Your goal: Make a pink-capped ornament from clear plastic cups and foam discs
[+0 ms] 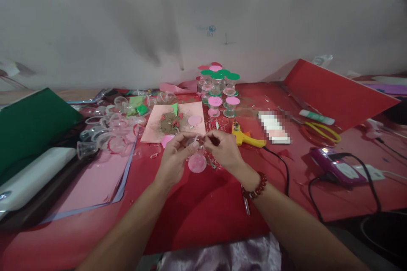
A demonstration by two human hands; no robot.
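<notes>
Pinched in the fingers of my left hand [176, 154] is a small clear plastic cup with a pink round disc [197, 164] at its lower end. My right hand [225, 149] is closed at the cup's upper edge, thumb and forefinger pressed together; whatever lies between them is too small to make out. Just beyond my right hand lies a yellow hot glue gun [249, 139]. Behind my hands a pink sheet [151, 125] with brown glue stains carries paper scraps and a pink paper circle [195, 120]. Paired cups with pink discs [215, 101] and green discs [233, 76] stand farther back.
Loose clear cups [111, 142] pile up at left, near pink paper [92, 182], a white device [38, 173] and a green board [34, 127]. At right lie a phone [274, 128], yellow-handled scissors [322, 131], a glue stick [317, 117], a purple power strip [338, 167] and a red board [337, 93].
</notes>
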